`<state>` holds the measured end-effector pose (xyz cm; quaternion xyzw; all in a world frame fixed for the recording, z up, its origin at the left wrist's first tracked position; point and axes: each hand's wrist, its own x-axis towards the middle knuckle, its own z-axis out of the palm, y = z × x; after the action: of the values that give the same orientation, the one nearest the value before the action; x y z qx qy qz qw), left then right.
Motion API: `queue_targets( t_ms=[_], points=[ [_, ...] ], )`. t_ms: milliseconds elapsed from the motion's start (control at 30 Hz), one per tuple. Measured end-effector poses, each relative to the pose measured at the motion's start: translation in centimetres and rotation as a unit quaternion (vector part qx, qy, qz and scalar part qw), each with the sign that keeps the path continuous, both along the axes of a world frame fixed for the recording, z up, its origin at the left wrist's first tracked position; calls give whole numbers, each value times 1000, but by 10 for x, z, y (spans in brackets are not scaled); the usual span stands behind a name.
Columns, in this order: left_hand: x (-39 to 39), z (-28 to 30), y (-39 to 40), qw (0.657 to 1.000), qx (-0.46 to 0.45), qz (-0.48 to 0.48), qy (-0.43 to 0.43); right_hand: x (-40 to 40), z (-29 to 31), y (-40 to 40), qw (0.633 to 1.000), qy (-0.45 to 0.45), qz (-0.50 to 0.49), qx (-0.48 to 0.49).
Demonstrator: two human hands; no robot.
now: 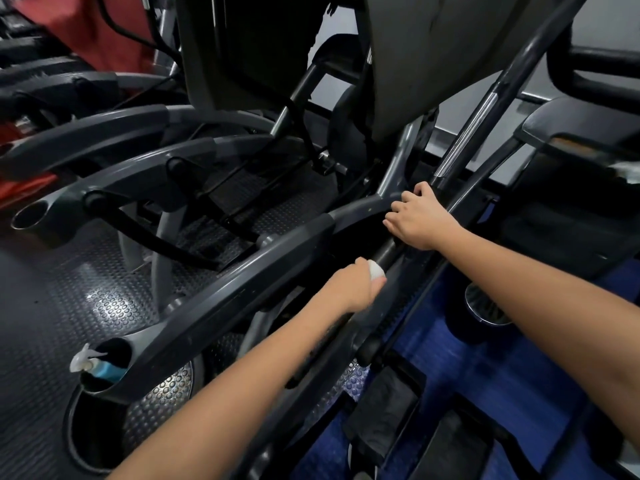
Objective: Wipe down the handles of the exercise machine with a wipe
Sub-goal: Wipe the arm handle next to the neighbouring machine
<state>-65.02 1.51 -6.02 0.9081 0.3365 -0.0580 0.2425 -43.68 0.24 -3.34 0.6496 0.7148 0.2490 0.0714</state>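
Two hands are used: a wipe (376,270) is gripped in the left hand (353,287) against the handle (460,164), which runs up-right; the right hand (420,220) is curled around it higher up.

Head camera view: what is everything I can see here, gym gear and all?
Exercise machine: one, dark grey, centre, with curved side rails.
Handle: one, black with a silver strip, slanting up on the right.
Wipe: one, white, wadded against the handle's lower part.
Spray bottle: one, blue with white trigger, in the near rail's cup holder, lower left.
Floor mat: one, dark, studded, left.
Neighbouring machines: several, dark, upper left.
Left hand: holds the wipe.
Right hand: grips the handle higher up.
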Motion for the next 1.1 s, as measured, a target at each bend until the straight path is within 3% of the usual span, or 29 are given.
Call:
queue_targets(
  t_ms=[100, 167, 233, 333, 400, 467, 567, 633, 733, 800, 900, 933, 1000, 1100],
  points=[
    [-39, 0, 10, 969, -240, -32, -41, 0, 0, 0, 1000, 6, 0, 3],
    [-72, 3, 8, 900, -433, 8, -50, 0, 0, 0, 1000, 4, -4, -6],
    [-104, 0, 5, 848, -527, 40, -38, 0, -1, 1, 1000, 3, -7, -14],
    [-132, -4, 2, 834, -549, 51, -22, 0, -1, 0, 1000, 3, -11, -13],
    [-131, 0, 0, 850, -524, 41, -32, 1, -2, 0, 1000, 3, -14, -11],
    [-115, 4, -4, 907, -420, 2, -27, 1, -3, 0, 1000, 3, -16, -14],
    [-73, 3, -8, 989, -150, 2, -1, 1, -3, 1, 1000, 5, -10, -13],
    [-42, 3, -12, 999, -37, 22, 13, 1, -1, 1, 1000, 3, -8, -8],
    [-8, 1, -13, 999, 32, 9, -6, 0, -1, -1, 1000, 7, 1, -9],
    [-2, -3, -3, 1000, 14, 11, -14, 0, -3, -1, 1000, 11, 7, -5],
    [-22, -11, 13, 988, -152, -4, -39, 1, -2, 1, 1000, -2, 1, 1],
    [-33, -11, 14, 972, -227, -14, -53, 1, -3, 1, 1000, -9, 0, -1],
    [-60, -10, 9, 911, -404, 13, -79, 2, -4, 1, 1000, -19, -2, -6],
    [-103, -8, 2, 843, -531, 55, -68, 1, -6, 2, 999, -33, -19, -27]
  ],
)
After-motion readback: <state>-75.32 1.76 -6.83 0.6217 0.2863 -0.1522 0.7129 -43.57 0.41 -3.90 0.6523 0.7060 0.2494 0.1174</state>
